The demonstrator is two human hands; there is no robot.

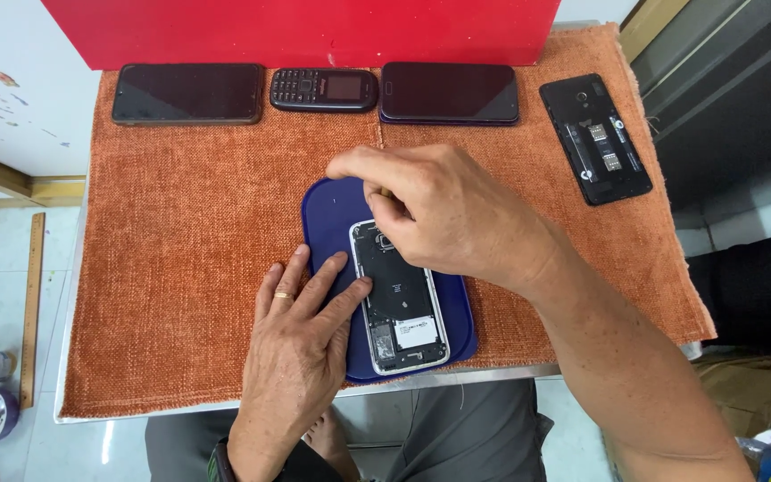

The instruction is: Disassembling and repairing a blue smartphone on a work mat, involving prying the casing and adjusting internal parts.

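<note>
An opened white-framed phone (pixel 401 303) lies back up, cover off, on a dark blue tray (pixel 327 210). My left hand (pixel 301 335), a ring on one finger, rests flat with its fingertips against the phone's left edge. Over the phone's upper end hovers my right hand (pixel 443 210), fingers pinched on a thin tool whose tip meets the phone near its camera. Most of the tool is hidden by the fingers.
An orange woven mat (pixel 180 268) covers the table. Along its far edge lie a black smartphone (pixel 187 93), a small keypad phone (pixel 323 89) and another dark smartphone (pixel 450 92). A black phone with its back removed (pixel 595 138) lies at right. A red board (pixel 301 31) stands behind.
</note>
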